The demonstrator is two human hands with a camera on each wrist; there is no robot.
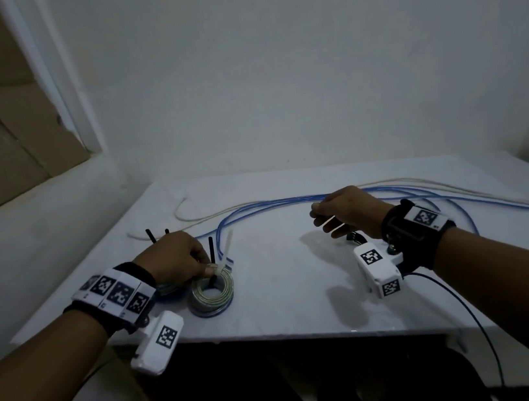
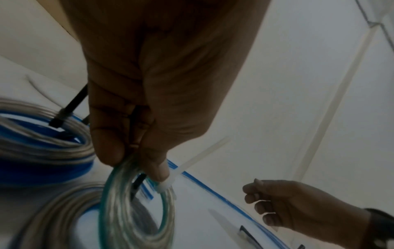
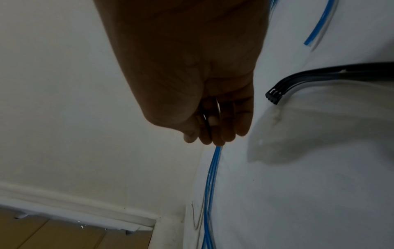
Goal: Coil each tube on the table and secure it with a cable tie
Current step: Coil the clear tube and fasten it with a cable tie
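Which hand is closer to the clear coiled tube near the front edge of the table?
Left. The left hand pinches the clear coiled tube at its rim, while the right hand hangs well off to its right over the blue tubes.

No readable text, brand or number anywhere. Only black-and-white square code markers on the wristbands (image 1: pixel 116 294) and wrist camera housings (image 1: pixel 377 269).

Blue tubes (image 1: pixel 291 204) run off right edge in head view. Left hand (image 1: pixel 176 258) hides second coil (image 2: pixel 42 148), blurred. Right hand fingers (image 3: pixel 215 133) cover tube end.
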